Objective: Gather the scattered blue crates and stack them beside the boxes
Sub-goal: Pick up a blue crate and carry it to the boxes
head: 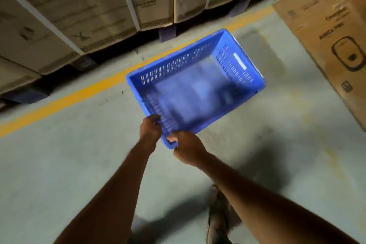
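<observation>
Both hands grip one near corner of the blue crate (195,87): the left hand (150,128) closed over the short wall's rim, the right hand (186,147) closed on the corner itself. The crate hangs out over the floor (59,164), empty as far as the blur shows, tilted away toward the yellow line (79,93). Held only at that corner, it could twist or slip loose, or its far end could strike the brown box (326,31) at right or the stacked boxes (79,10) beyond

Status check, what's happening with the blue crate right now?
Left hand and right hand both gripping blue crate by its near end. Crate empty. No other crates in view.
</observation>
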Motion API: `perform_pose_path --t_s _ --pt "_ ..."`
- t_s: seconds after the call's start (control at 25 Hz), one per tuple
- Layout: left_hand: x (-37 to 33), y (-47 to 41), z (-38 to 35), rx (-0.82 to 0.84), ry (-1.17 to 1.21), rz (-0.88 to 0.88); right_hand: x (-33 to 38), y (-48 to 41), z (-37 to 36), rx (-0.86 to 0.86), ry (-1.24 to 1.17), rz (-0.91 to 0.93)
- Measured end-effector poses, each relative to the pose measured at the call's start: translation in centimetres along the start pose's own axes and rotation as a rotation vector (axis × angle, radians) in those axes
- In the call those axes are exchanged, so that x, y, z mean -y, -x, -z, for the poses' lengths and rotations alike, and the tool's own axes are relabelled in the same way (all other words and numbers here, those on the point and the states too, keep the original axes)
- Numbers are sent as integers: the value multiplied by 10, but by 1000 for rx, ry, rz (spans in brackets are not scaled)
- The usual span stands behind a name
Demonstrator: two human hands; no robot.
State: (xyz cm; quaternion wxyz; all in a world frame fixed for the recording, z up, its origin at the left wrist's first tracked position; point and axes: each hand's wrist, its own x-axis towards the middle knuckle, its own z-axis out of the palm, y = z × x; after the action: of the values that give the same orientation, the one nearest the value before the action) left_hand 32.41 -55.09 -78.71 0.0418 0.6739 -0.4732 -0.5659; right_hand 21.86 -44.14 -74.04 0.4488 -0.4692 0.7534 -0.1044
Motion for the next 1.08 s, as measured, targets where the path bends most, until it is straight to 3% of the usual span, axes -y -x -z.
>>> perform_pose_path --t_s 0.08,0.2,0.28,0.36,0.64,0.96,1.08 --pt "22 -2 0 -42 -97 -15 -36 -7 7 125 250 6" --pt "54 17 -25 -128 -650 -275 -92 -28 13 -65 580 152" --pt "79 19 -46 -134 -936 -451 -121 -46 19 -148 671 66" --pt "98 7 -55 -148 -1063 -533 -142 -62 26 -159 693 -25" --pt "103 -37 -37 -254 -1125 -701 -154 -99 49 -90 701 116" --pt "84 -24 -29 -92 -1132 -587 -148 -92 63 27 612 35" --pt "56 16 -15 -188 -933 -551 -130 -54 86 -139 443 -10"
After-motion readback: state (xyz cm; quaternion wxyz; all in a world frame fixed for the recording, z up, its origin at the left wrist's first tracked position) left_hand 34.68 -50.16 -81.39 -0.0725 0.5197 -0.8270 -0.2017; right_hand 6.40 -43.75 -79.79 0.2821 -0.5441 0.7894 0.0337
